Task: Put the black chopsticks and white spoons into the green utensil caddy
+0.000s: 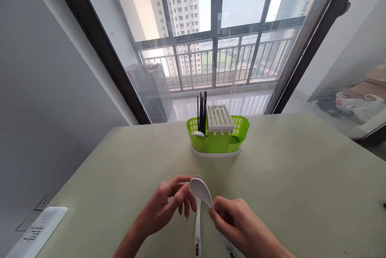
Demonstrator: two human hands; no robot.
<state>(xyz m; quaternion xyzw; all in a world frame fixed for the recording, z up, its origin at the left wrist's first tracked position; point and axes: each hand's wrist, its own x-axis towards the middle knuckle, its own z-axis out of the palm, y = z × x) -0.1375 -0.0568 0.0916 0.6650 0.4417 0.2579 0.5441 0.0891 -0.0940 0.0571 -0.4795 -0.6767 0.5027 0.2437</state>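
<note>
A white spoon [202,190] is held above the table, its bowl raised toward the upper left. My right hand [238,219] is closed around its handle just below the bowl. At the bowl's rim, my left hand [169,205] pinches the edge between thumb and forefinger, its other fingers loosely curled. A second white spoon [198,226] lies on the table below, handle toward me, its bowl mostly hidden by the held one. Printed marks show near both handle ends.
Beyond my hands stands a green cutlery holder [215,143] with a white slotted rack [220,119], black chopsticks [201,115] and a white spoon bowl at its left. A white power strip [39,232] is at the pale green table's [135,157] left edge. Glass doors lie behind.
</note>
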